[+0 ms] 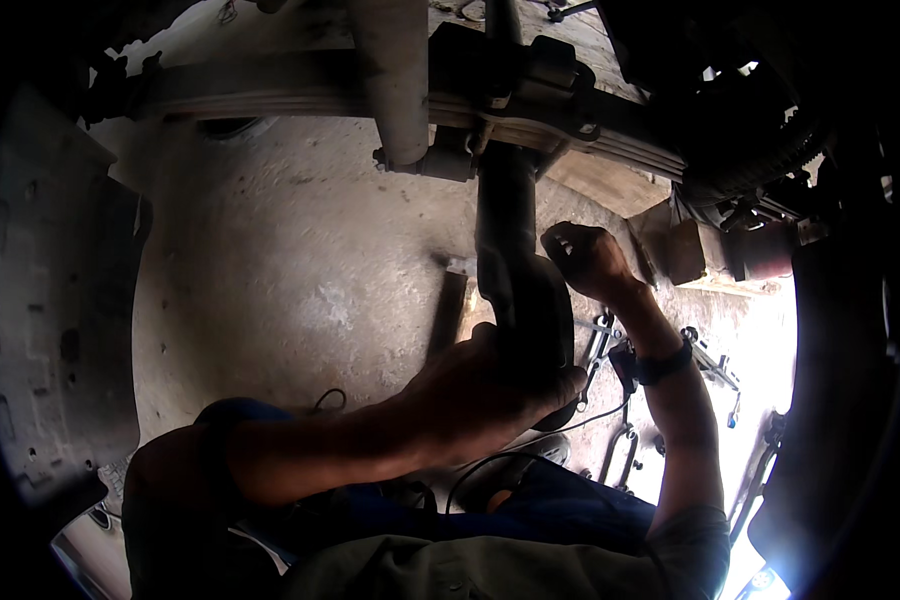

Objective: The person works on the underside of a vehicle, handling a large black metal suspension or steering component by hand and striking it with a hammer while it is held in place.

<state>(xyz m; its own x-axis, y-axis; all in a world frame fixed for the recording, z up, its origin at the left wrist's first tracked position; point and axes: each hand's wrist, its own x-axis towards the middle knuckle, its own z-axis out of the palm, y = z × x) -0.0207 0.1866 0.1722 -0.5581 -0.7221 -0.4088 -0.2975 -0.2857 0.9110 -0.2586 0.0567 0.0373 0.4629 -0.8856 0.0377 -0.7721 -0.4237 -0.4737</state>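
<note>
A dark axle beam [507, 200] runs down the middle toward me, beneath a leaf spring [610, 145] that crosses the view. My left hand [480, 375] is closed around the thick near end [532, 310] of this axle, thumb on one side and fingertips on the other. Beside the same end, on its right, my right hand [587, 262] is raised with its fingers curled in. A pale spot shows between those fingers; what they hold, if anything, I cannot make out. A dark watch [662, 364] is on my right wrist.
Several wrenches [600, 350] lie on the floor at the right. Wooden blocks [695, 250] stand under the spring at the far right. A pale metal tube [395, 90] comes down from above. A grey panel [55, 310] lines the left side. A thin cable [590, 420] passes near my knees.
</note>
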